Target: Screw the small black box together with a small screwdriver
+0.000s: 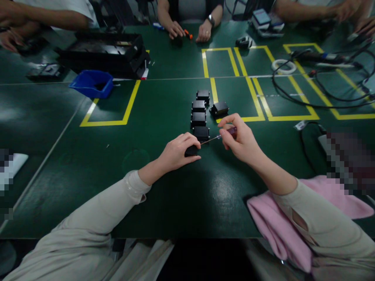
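My left hand (180, 151) is closed around a small black box (191, 151) on the green table, thumb at the near side and fingers over the far side. In my right hand (238, 138) is a screwdriver (232, 132) with a dark red handle. Its thin shaft points left, and the tip meets the right end of the held box; the exact contact is too small to make out. Just beyond stands a column of similar black boxes (200, 133) with small metal bits at their ends. One more black box (219, 108) sits to the right of that column.
Yellow tape outlines (240, 119) mark the table. A blue bin (93, 84) and stacked black trays (102, 52) stand at the far left. Cables (293, 102) and a white ring (283, 66) lie right. A pink cloth (272, 212) is under my right forearm. Co-workers' hands (204, 31) are across the table.
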Available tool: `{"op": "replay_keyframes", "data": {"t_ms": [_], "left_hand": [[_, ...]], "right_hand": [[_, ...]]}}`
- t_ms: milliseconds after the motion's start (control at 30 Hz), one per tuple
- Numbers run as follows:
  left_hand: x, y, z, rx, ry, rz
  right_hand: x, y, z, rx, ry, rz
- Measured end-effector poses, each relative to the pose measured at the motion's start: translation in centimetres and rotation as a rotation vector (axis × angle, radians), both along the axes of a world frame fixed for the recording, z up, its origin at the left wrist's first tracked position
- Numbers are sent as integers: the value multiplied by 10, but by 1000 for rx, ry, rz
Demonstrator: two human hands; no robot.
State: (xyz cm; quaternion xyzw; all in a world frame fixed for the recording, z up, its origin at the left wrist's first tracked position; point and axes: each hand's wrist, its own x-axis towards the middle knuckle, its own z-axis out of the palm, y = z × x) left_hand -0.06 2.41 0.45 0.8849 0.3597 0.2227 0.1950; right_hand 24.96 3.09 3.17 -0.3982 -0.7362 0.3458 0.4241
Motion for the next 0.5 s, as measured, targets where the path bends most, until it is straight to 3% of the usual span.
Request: {"op": "replay_keyframes", "data": {"t_ms": [500], "left_hand": [[0, 0, 0, -4, 2, 2]], "right_hand": [[0, 0, -2, -8, 15, -12]]}}
